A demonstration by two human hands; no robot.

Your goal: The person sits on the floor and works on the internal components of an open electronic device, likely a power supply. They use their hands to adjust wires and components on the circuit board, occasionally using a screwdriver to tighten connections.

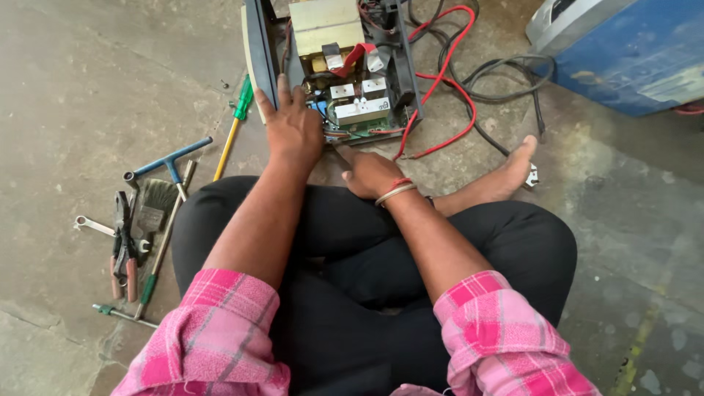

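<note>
Head view: my left hand (293,128) lies flat, fingers spread, on the opened power unit (334,70) standing on the floor before my knees; my right hand (369,172), loosely curled and holding nothing, touches its lower edge. Likely heavy and rigid (circuit board fragile): grip the casing walls. One unit, two red cables (447,51), one green-handled screwdriver (233,126).

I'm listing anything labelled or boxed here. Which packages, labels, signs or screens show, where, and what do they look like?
Blue case: top right on the floor, boxy, blue with a grey top edge and a pale worn patch on its side.
White blocks: inside the open unit by the left hand, small rectangles with tiny dark marks, too small to tell.
No signs or screens in view.
</note>
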